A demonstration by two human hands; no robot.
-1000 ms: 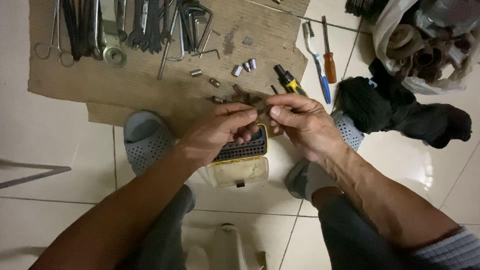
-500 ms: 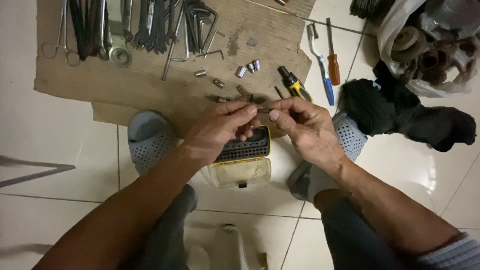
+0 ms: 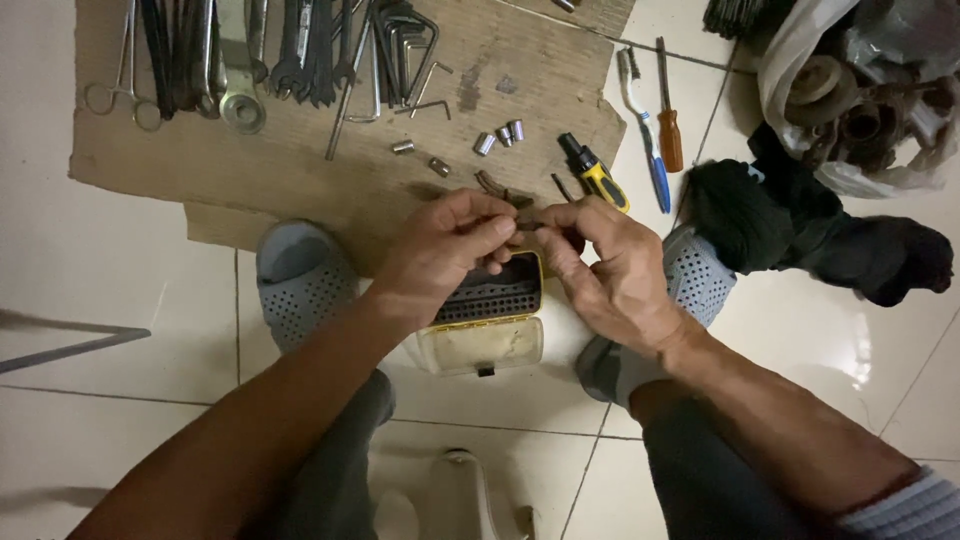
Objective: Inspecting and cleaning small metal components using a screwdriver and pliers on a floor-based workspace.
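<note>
My left hand [image 3: 447, 248] and my right hand [image 3: 605, 268] meet fingertip to fingertip above an open yellow bit case [image 3: 490, 310] with a clear lid. Both pinch a small dark metal bit [image 3: 530, 224] between them. The case stands on the tiled floor between my two grey perforated clogs [image 3: 298, 280], its black holder full of holes. Just beyond the hands a yellow and black screwdriver handle [image 3: 597, 173] lies on a sheet of cardboard [image 3: 330, 170].
On the cardboard lie wrenches [image 3: 300, 50], hex keys [image 3: 405, 50], forceps [image 3: 120, 70] and several small sockets [image 3: 500, 135]. A blue toothbrush [image 3: 645, 140] and an orange screwdriver [image 3: 668, 110] rest on the tiles. A dark cloth [image 3: 800, 230] and a plastic bag of parts [image 3: 860, 90] sit at right.
The view has shifted slightly. Both hands stay together over the case, with small finger movements on the bit.
</note>
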